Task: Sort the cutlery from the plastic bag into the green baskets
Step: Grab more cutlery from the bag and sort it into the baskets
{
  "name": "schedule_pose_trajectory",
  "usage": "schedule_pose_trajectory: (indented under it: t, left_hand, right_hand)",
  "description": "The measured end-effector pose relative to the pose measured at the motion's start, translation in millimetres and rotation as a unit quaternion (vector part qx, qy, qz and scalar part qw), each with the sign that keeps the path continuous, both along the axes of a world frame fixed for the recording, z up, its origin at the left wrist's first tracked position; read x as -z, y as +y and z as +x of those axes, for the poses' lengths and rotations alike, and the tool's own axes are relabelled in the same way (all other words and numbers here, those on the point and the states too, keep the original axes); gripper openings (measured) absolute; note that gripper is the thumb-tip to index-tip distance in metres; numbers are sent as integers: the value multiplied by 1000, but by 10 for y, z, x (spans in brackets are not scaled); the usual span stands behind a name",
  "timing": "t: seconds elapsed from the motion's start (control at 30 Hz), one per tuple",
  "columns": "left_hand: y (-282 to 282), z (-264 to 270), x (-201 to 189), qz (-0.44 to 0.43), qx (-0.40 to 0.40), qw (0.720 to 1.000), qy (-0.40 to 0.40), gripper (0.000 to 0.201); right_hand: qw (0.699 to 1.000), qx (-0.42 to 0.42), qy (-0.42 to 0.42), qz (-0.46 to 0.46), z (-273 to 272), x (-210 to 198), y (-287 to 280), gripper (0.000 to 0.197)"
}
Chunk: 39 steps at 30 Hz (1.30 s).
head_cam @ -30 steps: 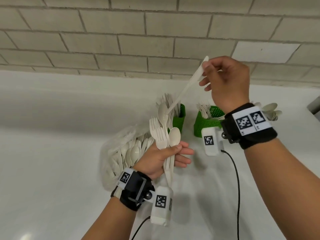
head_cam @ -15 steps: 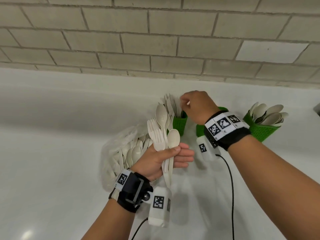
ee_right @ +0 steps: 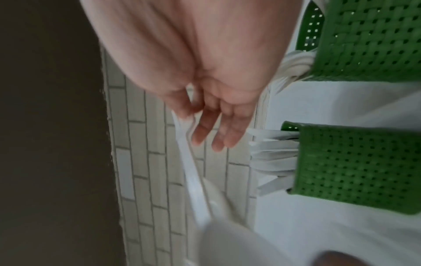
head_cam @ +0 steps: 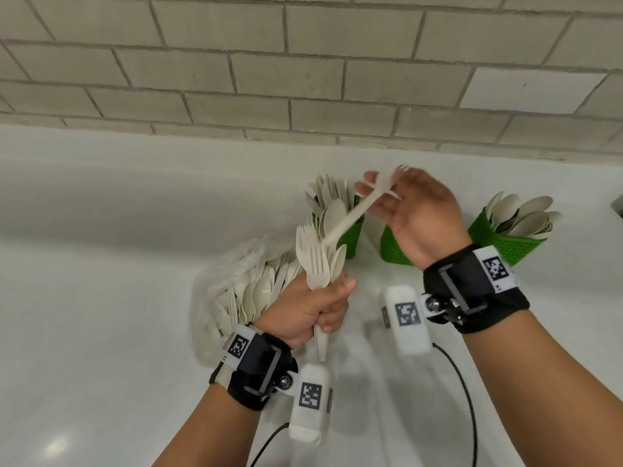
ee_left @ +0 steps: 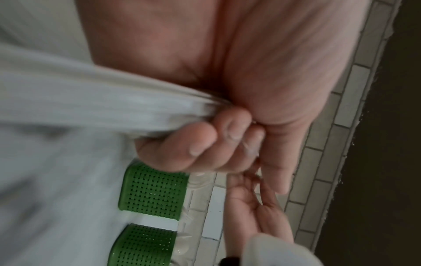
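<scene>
My left hand (head_cam: 332,299) grips a bundle of white forks and spoons (head_cam: 317,261) upright by the handles, and its curled fingers (ee_left: 205,144) show in the left wrist view. My right hand (head_cam: 384,188) pinches the upper end of one white piece of cutlery (head_cam: 350,219) that slants down into the bundle; its other fingers (ee_right: 218,131) are straight. I cannot tell what kind of piece it is. Three green baskets stand behind: left (head_cam: 352,239) with forks, middle (head_cam: 392,247) partly behind my right wrist, right (head_cam: 499,239) with spoons.
The clear plastic bag (head_cam: 236,291) of cutlery lies on the white counter (head_cam: 101,298) to the left of my left hand. A brick wall (head_cam: 303,79) runs behind the baskets. Black cables (head_cam: 468,399) trail from the wrist cameras towards me.
A second ago my right hand held a piece high. It then dropped to the middle basket, and now it is back at the bundle pinching another piece. The left hand kept its grip.
</scene>
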<state>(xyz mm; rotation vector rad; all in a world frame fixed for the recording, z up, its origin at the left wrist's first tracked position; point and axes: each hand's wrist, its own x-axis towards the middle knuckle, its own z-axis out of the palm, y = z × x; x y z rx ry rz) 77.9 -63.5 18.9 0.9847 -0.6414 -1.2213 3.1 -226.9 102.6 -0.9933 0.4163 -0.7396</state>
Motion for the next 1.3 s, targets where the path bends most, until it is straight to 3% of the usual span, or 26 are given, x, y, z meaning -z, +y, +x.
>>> schedule_pose_trajectory:
  t: [0.07, 0.13, 0.2, 0.27, 0.33, 0.4, 0.43, 0.5, 0.6, 0.67, 0.8, 0.97, 1.03, 1.1, 1.3]
  left_hand:
    - [-12, -13, 21, 11, -18, 1000, 6, 37]
    - [-32, -36, 6, 14, -33, 999, 1, 39]
    - [-63, -46, -9, 19, -59, 998, -21, 41]
    - [-99, -54, -31, 29, -102, 991, -82, 42]
    - [-141, -65, -67, 33, -138, 977, -161, 34]
    - [-175, -89, -149, 21, -151, 965, -212, 19]
    - [-188, -92, -166, 25, -153, 958, -240, 22]
    - [-192, -89, -152, 22, -159, 949, -272, 35]
    - [-168, -88, -122, -3, -160, 956, -246, 38]
    - [-161, -91, -107, -14, -149, 962, -227, 30]
    - [-147, -91, -115, -27, -131, 973, -188, 23]
    - [-152, -103, -138, -28, -164, 977, -132, 11]
    - [-150, -87, -126, -31, -177, 976, -122, 4]
    - [-144, -80, -110, -34, -182, 975, -126, 10]
    - [-152, -60, -110, -43, -213, 967, -131, 19]
  right_hand:
    - [994, 60, -76, 57, -56, -152, -75, 17]
    - [986, 121, -97, 63, -106, -284, -119, 15]
    - [991, 133, -28, -2, -146, -371, -68, 12]
    - [974, 66, 113, -184, -210, -410, 73, 10]
    - [883, -60, 253, -392, -257, -345, 245, 25]
    - [795, -133, 323, -496, -263, -200, 396, 43]
    - [771, -122, 339, -524, -254, -124, 442, 47]
    - [754, -78, 341, -556, -223, -15, 481, 43]
    - [783, -82, 329, -521, -199, 62, 425, 21]
    - [821, -108, 308, -469, -211, 80, 371, 12]
    - [876, -107, 274, -383, -252, 112, 328, 10]
    - [959, -43, 176, -218, -245, 155, 374, 6]
    - [974, -68, 144, -161, -272, 150, 385, 10]
    - [977, -94, 131, -139, -296, 153, 371, 15]
    - [985, -40, 138, -98, -294, 243, 345, 18]
